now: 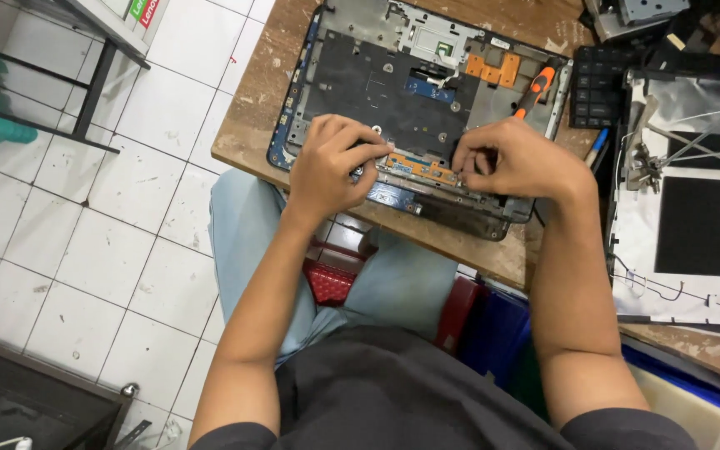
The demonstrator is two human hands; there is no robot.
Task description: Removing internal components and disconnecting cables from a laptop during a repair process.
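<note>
An opened laptop base with a dark inner frame, blue circuit board edges and orange flex parts lies on a worn wooden table. My left hand rests curled on its near edge, fingertips pinching at a small orange-and-blue board strip. My right hand is curled just right of that strip, its fingers pressing on the same edge. What the fingertips hold is hidden. An orange-handled screwdriver lies on the base beyond my right hand.
A detached laptop lid with silver foil, cables and a black panel lies at the right. A black keyboard sits behind it. White floor tiles and a metal rack are at the left; a red stool is under my legs.
</note>
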